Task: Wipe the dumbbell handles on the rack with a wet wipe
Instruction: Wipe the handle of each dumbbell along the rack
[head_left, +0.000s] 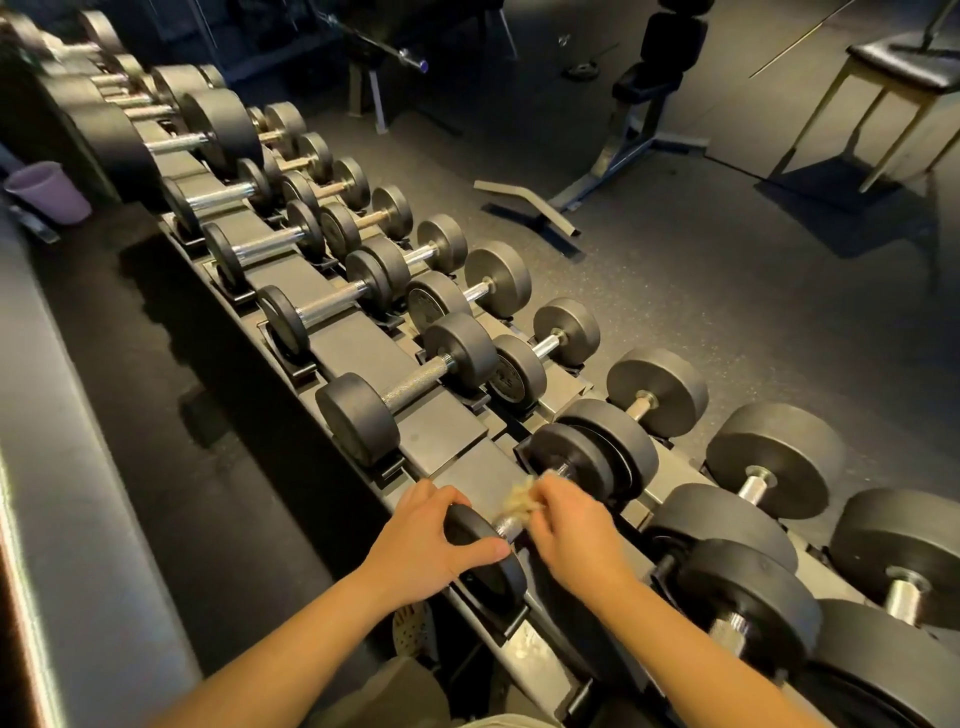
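Observation:
A long two-tier rack carries several black dumbbells with metal handles. My left hand grips the near black end plate of the closest upper-tier dumbbell. My right hand pinches a crumpled pale wet wipe against that dumbbell's metal handle. Most of the handle is hidden under the wipe and my fingers. The far end plate shows beyond my right hand.
More dumbbells line the rack away to the upper left and heavier ones sit to the right. A purple cup stands on the left ledge. A weight bench and a stool stand on the dark floor beyond.

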